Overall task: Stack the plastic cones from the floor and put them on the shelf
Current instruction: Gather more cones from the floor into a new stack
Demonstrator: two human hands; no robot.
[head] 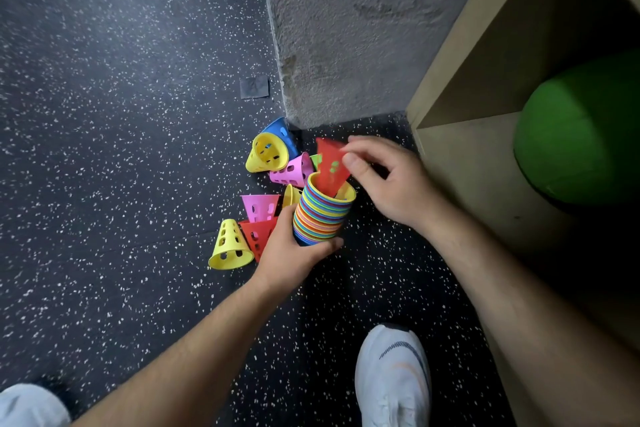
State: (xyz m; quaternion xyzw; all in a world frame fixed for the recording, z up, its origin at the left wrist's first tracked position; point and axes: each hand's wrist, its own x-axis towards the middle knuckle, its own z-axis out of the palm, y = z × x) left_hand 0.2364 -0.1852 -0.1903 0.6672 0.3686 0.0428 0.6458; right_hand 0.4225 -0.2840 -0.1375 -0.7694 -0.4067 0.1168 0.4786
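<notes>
My left hand [289, 246] grips a tall stack of nested coloured cones [322, 215] around its lower part, wide ends up. A red cone [330, 166] sits partly inside the stack's yellow top rim, narrow end down, and my right hand [384, 177] pinches its upper edge. Loose cones lie on the floor to the left: a yellow one [230, 246], a red one [258, 234], a pink one [259, 206], another pink one [291, 170], a yellow one [266, 152] and a blue one [282, 132] by the wall corner.
A wooden shelf unit [460, 156] stands to the right with a green ball [581, 142] in its compartment. A grey concrete wall [346, 28] rises behind the cones. My white shoe [393, 378] is on the speckled black floor [104, 149] below the stack.
</notes>
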